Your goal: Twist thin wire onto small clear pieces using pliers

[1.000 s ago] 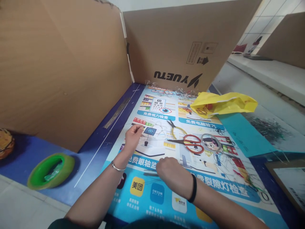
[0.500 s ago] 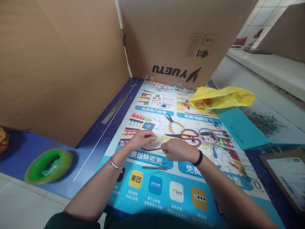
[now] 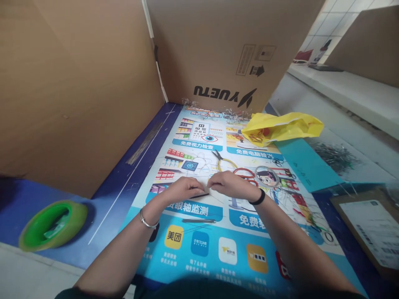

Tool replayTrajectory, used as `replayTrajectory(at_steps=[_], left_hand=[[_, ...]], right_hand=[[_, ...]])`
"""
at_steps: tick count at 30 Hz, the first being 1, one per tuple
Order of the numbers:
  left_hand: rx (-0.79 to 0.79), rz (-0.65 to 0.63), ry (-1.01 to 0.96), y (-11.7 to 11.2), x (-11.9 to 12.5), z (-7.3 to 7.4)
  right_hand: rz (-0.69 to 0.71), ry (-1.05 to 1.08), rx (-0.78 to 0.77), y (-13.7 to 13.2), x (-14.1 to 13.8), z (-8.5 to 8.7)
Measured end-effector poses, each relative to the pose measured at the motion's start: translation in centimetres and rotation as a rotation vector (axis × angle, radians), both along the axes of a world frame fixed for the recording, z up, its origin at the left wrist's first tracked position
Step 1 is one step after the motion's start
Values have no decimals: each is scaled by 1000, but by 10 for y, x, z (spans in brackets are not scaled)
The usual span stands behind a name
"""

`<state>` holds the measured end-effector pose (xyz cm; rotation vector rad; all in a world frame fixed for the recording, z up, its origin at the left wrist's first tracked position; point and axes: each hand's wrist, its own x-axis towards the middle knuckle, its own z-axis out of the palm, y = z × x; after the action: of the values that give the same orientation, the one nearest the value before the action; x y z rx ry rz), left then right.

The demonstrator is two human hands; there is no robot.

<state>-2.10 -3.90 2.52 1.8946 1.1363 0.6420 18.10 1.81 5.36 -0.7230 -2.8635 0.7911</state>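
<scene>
The left hand (image 3: pixel 187 189) and the right hand (image 3: pixel 229 185) face each other low over the printed poster (image 3: pixel 199 282), fingertips near each other with a narrow gap between. Both have their fingers curled inward — whether either pinches a fine strand I cannot tell, as anything that thin is lost at this size. A silver bangle (image 3: pixel 148 221) circles the left wrist, a black band (image 3: pixel 258 197) the right.

The red-handled scissors (image 3: pixel 246 177) lie just beyond the right hand, which hides their blades and part of one handle loop. Farther off, the yellow-handled pliers (image 3: pixel 219 158) rest on the poster, tips pointing away and parted. Loops of thin wire (image 3: pixel 204 160) sprawl left of the pliers, beyond the left hand. On the near side of both hands, a small bundle of thin rods (image 3: pixel 199 221) lies crosswise, untouched.

To the right of the scissors sits a pale ring (image 3: pixel 257 176); past it, a yellow bag (image 3: pixel 282 126) leans open by a turquoise sheet (image 3: pixel 311 164). The tape roll (image 3: pixel 52 226) with a green core stands well apart, to the left.
</scene>
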Motion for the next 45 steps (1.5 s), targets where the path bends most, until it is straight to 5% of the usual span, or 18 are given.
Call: replayTrajectory(at_steps=[9, 18, 37, 45], left_hand=[[306, 72, 265, 1, 0, -7], [693, 125, 629, -4, 4, -9], [552, 167, 813, -9, 18, -6], [473, 240, 866, -14, 19, 1]], right_hand=[[-115, 114, 39, 3, -2, -3], [-169, -240, 401, -19, -17, -5], [-280, -280, 432, -33, -32, -23], [-342, -229, 303, -26, -34, -24]])
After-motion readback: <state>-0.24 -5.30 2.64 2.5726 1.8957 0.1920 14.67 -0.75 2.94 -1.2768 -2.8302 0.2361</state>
